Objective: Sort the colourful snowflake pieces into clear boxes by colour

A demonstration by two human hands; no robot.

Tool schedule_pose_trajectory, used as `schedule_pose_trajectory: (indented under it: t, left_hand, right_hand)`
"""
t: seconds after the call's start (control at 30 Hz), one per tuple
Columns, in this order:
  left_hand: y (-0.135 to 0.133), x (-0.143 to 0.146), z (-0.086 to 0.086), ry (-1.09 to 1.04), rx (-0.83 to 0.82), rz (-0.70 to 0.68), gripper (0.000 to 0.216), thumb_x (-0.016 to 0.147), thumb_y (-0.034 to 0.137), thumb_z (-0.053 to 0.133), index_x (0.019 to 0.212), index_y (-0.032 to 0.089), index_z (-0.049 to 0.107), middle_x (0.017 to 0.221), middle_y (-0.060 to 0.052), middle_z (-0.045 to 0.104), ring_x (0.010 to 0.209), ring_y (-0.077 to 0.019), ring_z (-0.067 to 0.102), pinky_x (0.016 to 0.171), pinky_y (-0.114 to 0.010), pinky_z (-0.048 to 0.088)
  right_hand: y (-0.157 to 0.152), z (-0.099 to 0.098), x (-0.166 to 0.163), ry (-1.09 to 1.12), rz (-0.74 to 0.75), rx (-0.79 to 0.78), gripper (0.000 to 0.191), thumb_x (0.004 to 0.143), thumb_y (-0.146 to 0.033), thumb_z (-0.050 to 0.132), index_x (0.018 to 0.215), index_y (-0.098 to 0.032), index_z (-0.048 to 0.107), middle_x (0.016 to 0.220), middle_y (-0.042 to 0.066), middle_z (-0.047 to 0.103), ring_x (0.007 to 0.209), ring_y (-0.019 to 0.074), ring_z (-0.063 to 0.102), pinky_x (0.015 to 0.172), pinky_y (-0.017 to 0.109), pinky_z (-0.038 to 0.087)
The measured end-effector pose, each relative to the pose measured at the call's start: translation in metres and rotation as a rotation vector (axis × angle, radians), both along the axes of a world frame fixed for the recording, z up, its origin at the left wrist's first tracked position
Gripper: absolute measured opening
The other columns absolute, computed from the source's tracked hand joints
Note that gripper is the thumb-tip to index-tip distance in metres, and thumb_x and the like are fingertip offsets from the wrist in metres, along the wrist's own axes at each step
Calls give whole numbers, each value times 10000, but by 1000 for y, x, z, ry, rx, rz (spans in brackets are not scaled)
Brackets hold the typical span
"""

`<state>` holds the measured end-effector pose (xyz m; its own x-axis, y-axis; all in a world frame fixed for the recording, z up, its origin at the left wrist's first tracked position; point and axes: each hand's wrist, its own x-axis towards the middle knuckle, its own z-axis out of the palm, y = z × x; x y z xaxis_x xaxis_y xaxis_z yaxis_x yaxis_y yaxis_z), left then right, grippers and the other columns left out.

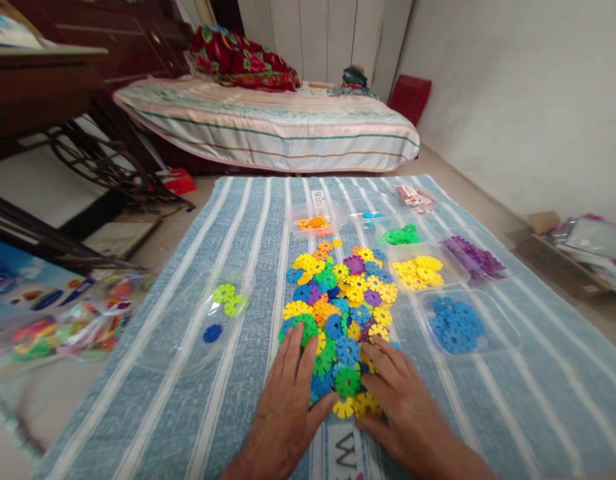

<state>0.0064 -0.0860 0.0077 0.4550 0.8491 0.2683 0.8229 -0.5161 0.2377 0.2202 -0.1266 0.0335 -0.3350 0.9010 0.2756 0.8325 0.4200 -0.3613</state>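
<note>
A loose pile of notched plastic snowflake discs (348,350) in yellow, blue, green, orange and purple lies on the striped cloth. My left hand (291,393) rests against the pile's near left side, fingers spread over green and blue discs. On the near right side, my right hand (401,393) touches yellow and blue discs, its fingers apart. Neither hand grips a disc that I can see. Clear containers to the right hold blue discs (458,325), yellow discs (418,272), purple discs (474,257) and green discs (402,235). Orange discs (313,223) sit in another one behind the pile.
A clear tray (173,333) on the left holds two lime discs and a dark blue one. At the cloth's far right lies a reddish packet (414,198). Bags of colourful pieces (73,333) are beyond the left edge. A bed (273,127) stands behind.
</note>
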Motion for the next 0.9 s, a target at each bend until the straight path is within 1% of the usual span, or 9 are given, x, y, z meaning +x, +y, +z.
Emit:
schedule_pose_trajectory:
  t: [0.17, 0.27, 0.33, 0.43, 0.53, 0.6, 0.67, 0.77, 0.9]
  left_hand:
    - [24, 14, 1, -19, -13, -61, 711, 819, 429, 557, 1411, 158, 272, 1503, -199, 257, 1380, -346, 248, 1042, -525, 378]
    - [38, 26, 3, -74, -43, -93, 680, 812, 385, 582, 1392, 154, 312, 1498, -191, 278, 1383, -330, 250, 1064, -513, 358]
    - [46, 34, 4, -109, -65, -113, 676, 797, 343, 608, 1384, 155, 330, 1501, -186, 275, 1387, -324, 241, 1077, -513, 342]
    - [60, 43, 5, -154, -102, -159, 701, 773, 297, 633, 1386, 166, 321, 1505, -179, 268, 1395, -316, 224, 1085, -517, 331]
    - [76, 46, 8, -204, -146, -206, 719, 772, 300, 637, 1393, 171, 298, 1500, -179, 276, 1394, -294, 236, 1090, -497, 335]
    - [86, 47, 10, -235, -175, -218, 726, 779, 330, 636, 1394, 159, 290, 1492, -189, 289, 1388, -282, 256, 1093, -480, 338]
    - [94, 46, 12, -256, -188, -205, 739, 770, 352, 648, 1389, 149, 298, 1481, -195, 307, 1380, -282, 279, 1090, -476, 342]
    - [98, 42, 15, -277, -154, -181, 758, 740, 351, 678, 1378, 153, 319, 1472, -185, 331, 1366, -290, 308, 1084, -484, 350]
    - [92, 28, 15, -301, -50, -147, 677, 768, 355, 644, 1360, 191, 360, 1447, -143, 393, 1329, -283, 377, 1064, -473, 385]
  right_hand:
    - [6, -21, 3, 18, -72, 163, 292, 778, -221, 625, 1060, -152, 590, 1304, 155, 511, 1230, 306, 445, 975, 485, 448]
    - [18, -30, 2, 68, -134, 253, 219, 829, -176, 549, 1042, -158, 596, 1242, 147, 551, 1176, 278, 496, 964, 463, 461]
    - [29, -32, 1, 107, -167, 261, 187, 847, -164, 525, 1013, -169, 611, 1158, 137, 592, 1116, 267, 536, 938, 458, 477]
    - [45, -28, 0, 198, -185, 223, 178, 860, -169, 513, 995, -183, 628, 1030, 114, 629, 1013, 248, 579, 881, 437, 504]
    - [60, -23, -1, 317, -193, 185, 171, 858, -161, 508, 956, -191, 645, 940, 93, 637, 919, 218, 603, 812, 382, 529]
    - [67, -19, 0, 387, -211, 162, 157, 846, -173, 527, 933, -191, 657, 915, 87, 640, 886, 204, 613, 783, 351, 536]
    - [72, -16, 1, 448, -232, 149, 139, 833, -200, 557, 918, -191, 667, 935, 87, 650, 905, 202, 620, 809, 343, 532]
    - [73, -9, 3, 525, -244, 110, 126, 837, -227, 562, 881, -203, 678, 954, 74, 670, 926, 195, 628, 838, 332, 524]
    - [69, -5, 9, 545, -255, 83, 168, 861, -225, 513, 827, -213, 677, 876, 53, 674, 854, 177, 635, 774, 302, 530]
